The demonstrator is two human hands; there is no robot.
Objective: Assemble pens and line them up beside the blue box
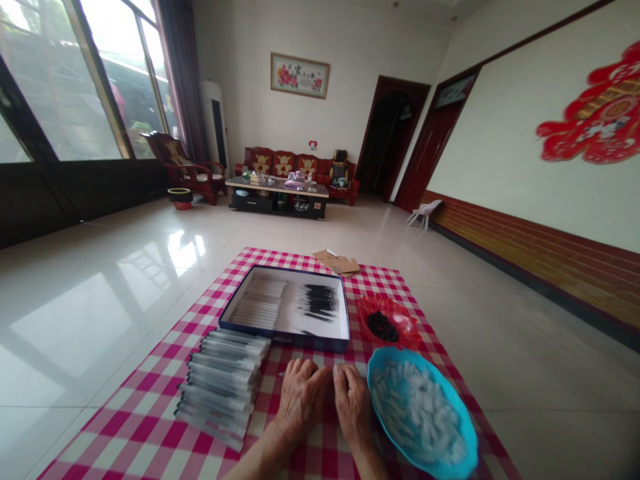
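Note:
Above the checked cloth, my left hand (303, 395) is closed round a slim pen, mostly hidden, with a thin tip (282, 375) poking out at its left side. My right hand (353, 403) is close beside it, thumb and fingers pinched together; what they grip is covered. To the left lies a stack of clear pens (220, 380) with dark ends. Beyond my hands, a shallow blue-edged box (287, 333) holds clear pen tubes (257, 303) and black refills (320, 300). A blue bowl (473, 440) of translucent white caps (425, 410) stands right of my right hand.
A red scalloped bowl (407, 313) with small black pieces (383, 325) sits behind the blue bowl. Brown cardboard pieces (340, 262) lie at the far edge of the table (165, 360). Farther off are a coffee table (277, 200), a wooden sofa (255, 160) and a small chair (425, 211).

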